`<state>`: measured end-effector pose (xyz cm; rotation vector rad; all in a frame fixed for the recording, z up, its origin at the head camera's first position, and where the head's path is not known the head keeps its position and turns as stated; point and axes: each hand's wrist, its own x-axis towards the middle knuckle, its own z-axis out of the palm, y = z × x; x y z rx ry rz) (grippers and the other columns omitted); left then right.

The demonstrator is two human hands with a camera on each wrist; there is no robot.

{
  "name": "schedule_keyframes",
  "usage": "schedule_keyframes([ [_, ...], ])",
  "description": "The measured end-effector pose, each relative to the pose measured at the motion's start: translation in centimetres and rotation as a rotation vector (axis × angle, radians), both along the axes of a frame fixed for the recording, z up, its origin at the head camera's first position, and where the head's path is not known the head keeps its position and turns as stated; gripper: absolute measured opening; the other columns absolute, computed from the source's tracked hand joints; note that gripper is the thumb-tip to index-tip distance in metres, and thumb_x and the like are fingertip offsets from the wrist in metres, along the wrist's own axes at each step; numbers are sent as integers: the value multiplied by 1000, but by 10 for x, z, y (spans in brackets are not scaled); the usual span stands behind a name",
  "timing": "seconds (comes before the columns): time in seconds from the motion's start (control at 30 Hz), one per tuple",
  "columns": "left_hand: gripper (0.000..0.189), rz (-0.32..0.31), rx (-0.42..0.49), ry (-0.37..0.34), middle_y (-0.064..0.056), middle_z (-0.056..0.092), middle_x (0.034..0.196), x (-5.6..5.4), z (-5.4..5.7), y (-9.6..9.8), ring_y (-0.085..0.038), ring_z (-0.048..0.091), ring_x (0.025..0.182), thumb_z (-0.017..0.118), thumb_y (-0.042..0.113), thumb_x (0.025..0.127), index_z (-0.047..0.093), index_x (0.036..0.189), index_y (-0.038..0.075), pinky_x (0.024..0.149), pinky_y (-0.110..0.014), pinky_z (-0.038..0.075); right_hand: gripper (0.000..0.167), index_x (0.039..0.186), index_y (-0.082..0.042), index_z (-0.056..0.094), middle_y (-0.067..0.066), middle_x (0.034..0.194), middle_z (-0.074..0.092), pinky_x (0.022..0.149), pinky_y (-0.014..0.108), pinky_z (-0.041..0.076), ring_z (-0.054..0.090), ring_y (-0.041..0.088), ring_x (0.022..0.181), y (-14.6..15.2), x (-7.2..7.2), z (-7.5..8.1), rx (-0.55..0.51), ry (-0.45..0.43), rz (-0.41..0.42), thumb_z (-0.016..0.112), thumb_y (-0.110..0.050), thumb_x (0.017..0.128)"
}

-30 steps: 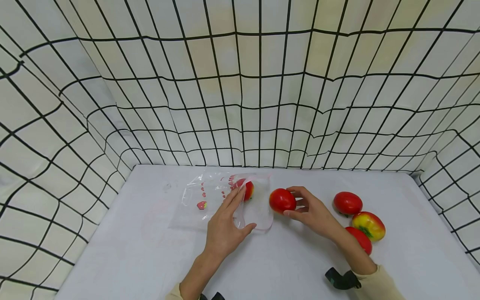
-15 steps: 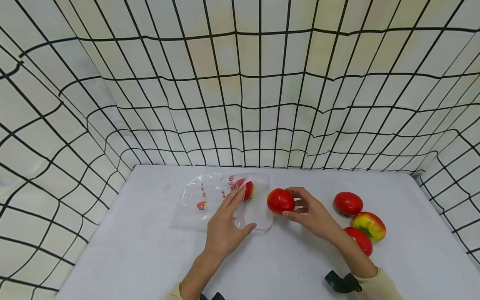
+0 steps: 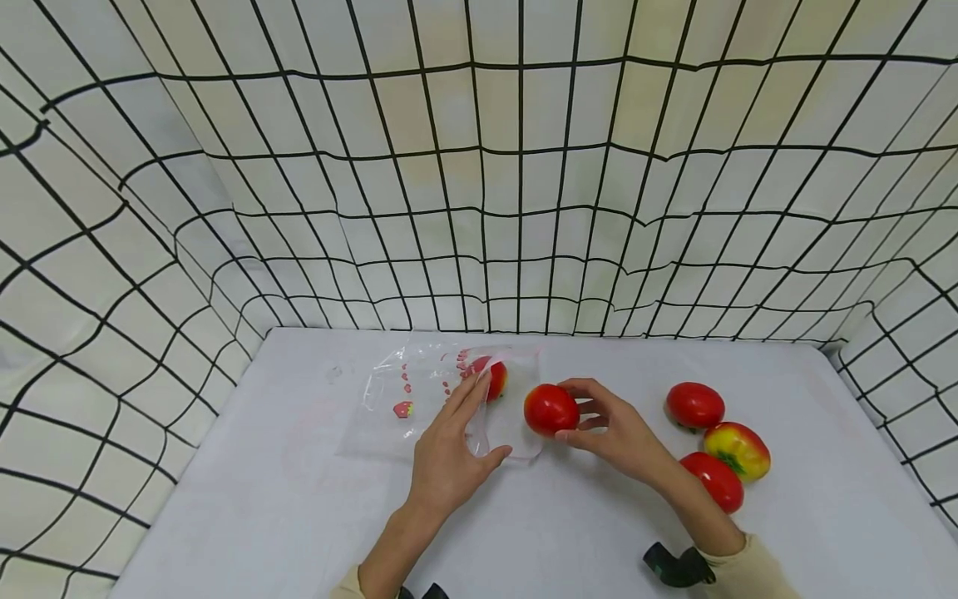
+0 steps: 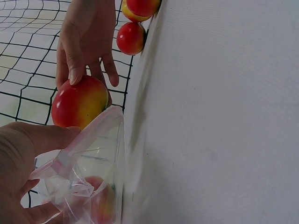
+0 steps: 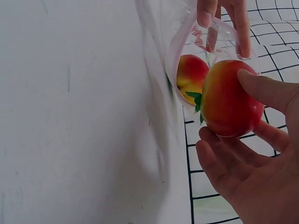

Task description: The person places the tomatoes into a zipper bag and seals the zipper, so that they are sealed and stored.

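Observation:
My right hand (image 3: 617, 428) holds a red-and-yellow, tomato-like fruit (image 3: 551, 409) between thumb and fingers. Its green leafy end faces the open mouth of a clear plastic bag (image 3: 374, 433) printed with strawberries, as the right wrist view (image 5: 229, 100) shows. My left hand (image 3: 449, 457) grips the bag at its pink-edged mouth, thumb apart from the fingers, and keeps the mouth spread. Inside the bag lies another such fruit (image 5: 190, 74), partly hidden in the head view by the left hand. The held fruit is right at the bag's rim (image 4: 114, 116).
On the white table (image 3: 299, 516), right of my right forearm, lie two red fruits, one farther back (image 3: 694, 405) and one nearer (image 3: 717, 482), with a red-and-yellow one (image 3: 737, 451) between them. A black grid net (image 3: 516, 208) over white cloth walls the back and sides.
My right hand has moved the held fruit a little left and toward me, closer to the bag's mouth. The left hand and the bag have stayed put.

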<state>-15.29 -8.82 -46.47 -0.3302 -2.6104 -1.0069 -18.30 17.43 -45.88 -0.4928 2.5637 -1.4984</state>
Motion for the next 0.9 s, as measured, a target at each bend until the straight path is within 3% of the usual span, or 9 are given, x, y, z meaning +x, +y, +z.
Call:
schedule_keyframes([
  [0.3,103,-5,-10,12,2,52,160,2,2,-1,-20,52,147,98,24,71,44,159,33,100,-41,60,68,141,-21,59,6,130,65,91,39,64,63,24,116,-9,0,-5,45,58,-12,90,-26,81],
  [0.6,103,-4,-14,6,0,52,160,3,2,-1,-22,52,147,98,24,71,45,159,30,101,-42,59,69,140,-15,57,8,135,65,93,40,63,63,24,116,-19,2,-8,64,46,-75,90,-26,80],
  [0.9,105,-12,-8,6,2,50,161,1,2,-2,-19,51,148,98,22,71,43,159,33,104,-41,58,64,135,-16,63,5,127,64,90,43,64,64,22,112,-26,2,-11,97,119,-81,92,-24,78],
])
